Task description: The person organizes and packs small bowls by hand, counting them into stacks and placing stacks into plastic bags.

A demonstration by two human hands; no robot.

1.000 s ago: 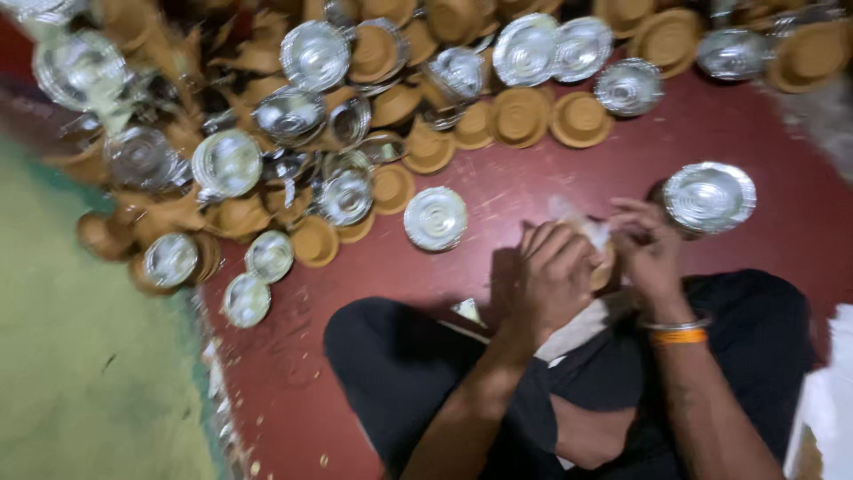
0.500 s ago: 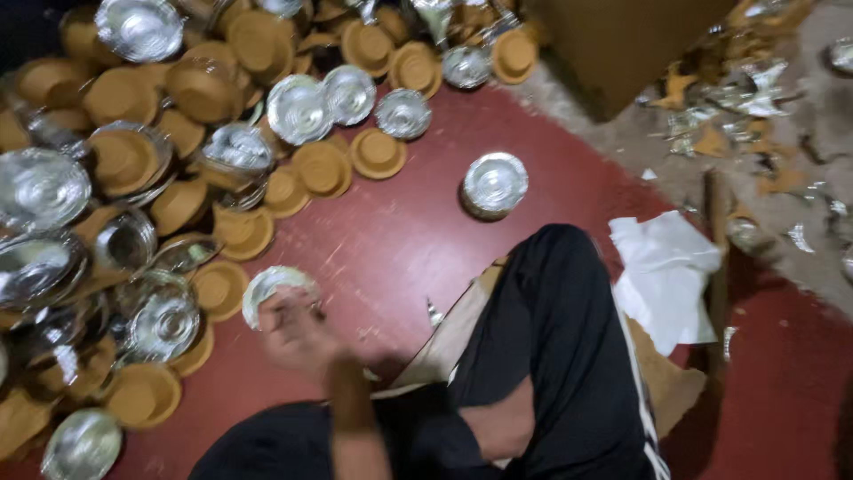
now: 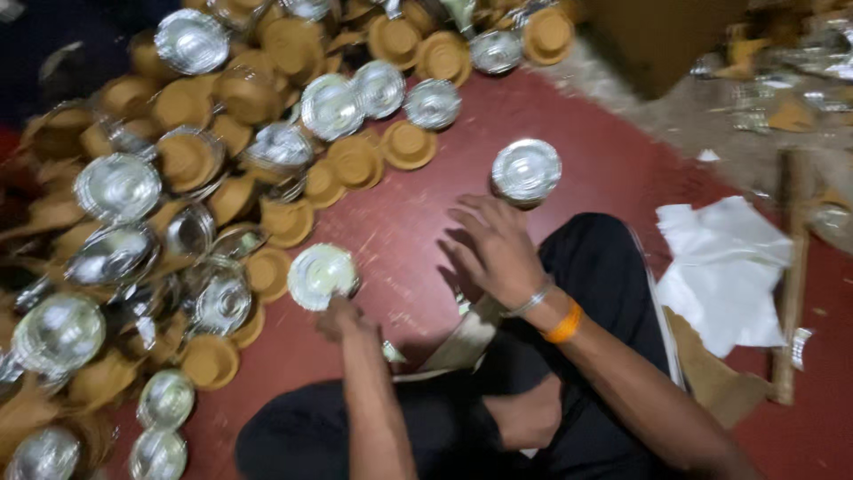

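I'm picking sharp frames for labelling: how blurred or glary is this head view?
Head view: motion blur smears everything; the left hand holding a silver bowl and the open right hand have soft edges; foil bowls in the pile glare white; the top-left corner is dark.

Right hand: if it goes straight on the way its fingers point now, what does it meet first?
Probably the lone silver bowl on the red floor. The right hand hovers open, fingers aimed up toward it; depth is unclear.

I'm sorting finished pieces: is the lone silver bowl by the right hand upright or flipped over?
Upright, apparently: the silver bowl stands alone on the red floor, foil-lined hollow facing up, beyond the right hand; blur hides details.
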